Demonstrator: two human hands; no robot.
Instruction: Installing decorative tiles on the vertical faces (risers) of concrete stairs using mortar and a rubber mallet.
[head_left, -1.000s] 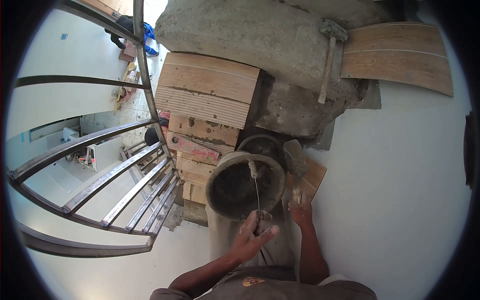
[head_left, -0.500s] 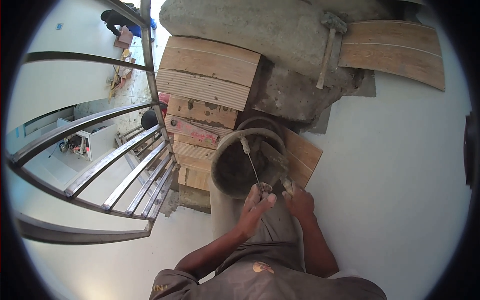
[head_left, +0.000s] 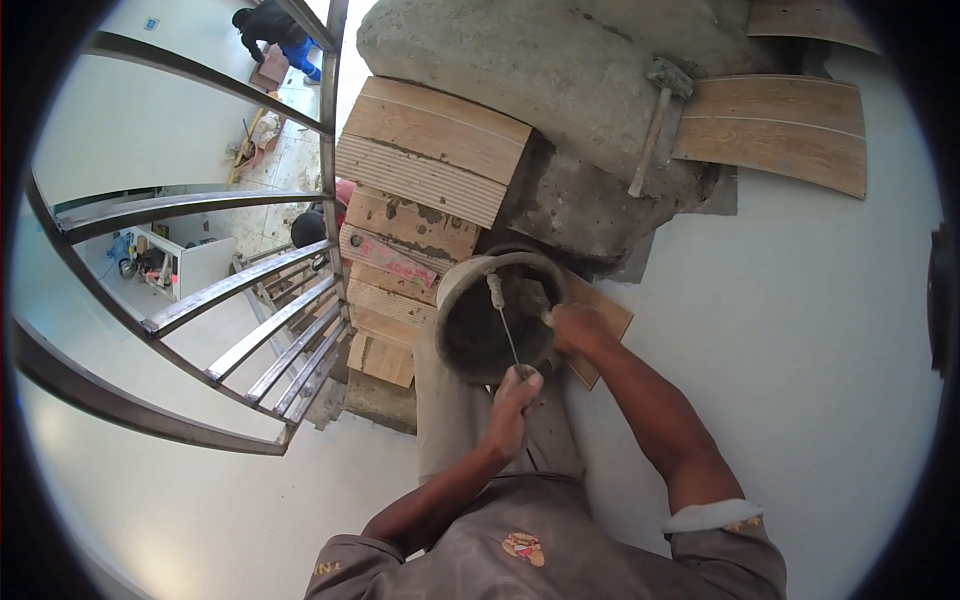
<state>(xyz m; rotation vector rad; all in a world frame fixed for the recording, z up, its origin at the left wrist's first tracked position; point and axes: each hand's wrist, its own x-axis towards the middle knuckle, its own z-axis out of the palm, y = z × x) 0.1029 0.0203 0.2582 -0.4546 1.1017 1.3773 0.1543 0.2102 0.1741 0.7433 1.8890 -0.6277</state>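
A grey, mortar-stained bucket (head_left: pixel 446 335) stands tilted between my legs, its mouth facing me, with a dark inside. My left hand (head_left: pixel 512 405) is closed on the bucket's wire handle (head_left: pixel 509 335), near the rim closest to me. The handle's crusted grip lies across the bucket's mouth. At the right rim, my right hand (head_left: pixel 582 330) is closed round the handle of a trowel (head_left: pixel 533 293). The trowel's blade reaches into the bucket and is partly hidden in shadow.
Wood-look tiled steps (head_left: pixel 430 145) descend at left beside a metal railing (head_left: pixel 330 140). A hammer (head_left: pixel 655 130) lies on rough concrete by loose tiles (head_left: pixel 770 130). Behind the bucket is another tile (head_left: pixel 605 305). A person (head_left: pixel 280 40) bends over below.
My right hand has moved up and forward, taking the trowel deeper into the bucket. My left hand keeps the wire handle. The bucket's mouth has tipped more toward me.
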